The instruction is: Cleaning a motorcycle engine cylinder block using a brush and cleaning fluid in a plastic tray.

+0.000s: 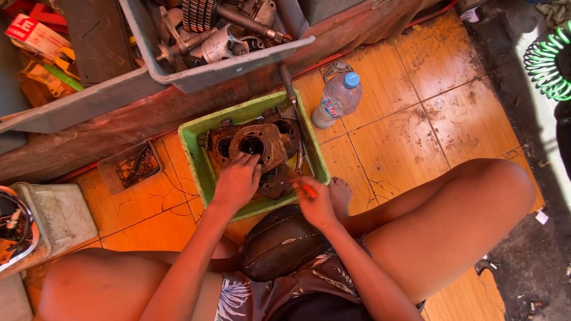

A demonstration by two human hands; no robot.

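- Engine casing (256, 148), rusty brown and oily with round bores in it, lies flat inside the green plastic tray (196, 160) on the orange tiled floor (416, 137), right between the person's knees; the tray looks placed to catch grime and loose parts and to keep the work close.
- Up top, a grey bin (238, 65) juts out over the tray, loaded with a gear (199, 13), shafts and other metal pieces, all within arm's reach.
- To the right of the tray, just beside it, a clear water bottle (336, 98) with a blue cap lies tilted on the tiles.
- Left hand (237, 181) comes down on the casing, fingers curled and pressing its near edge by the big bore; it seems to be steadying the piece, not gripping round anything.
- Right hand (315, 205) sits at the tray's near right corner, fingers closed round a small tool with an orange handle (309, 190); its working end points toward the casing, though the tip is too small to make out.
- Far right, a green coiled hose (547, 62) lies well apart.
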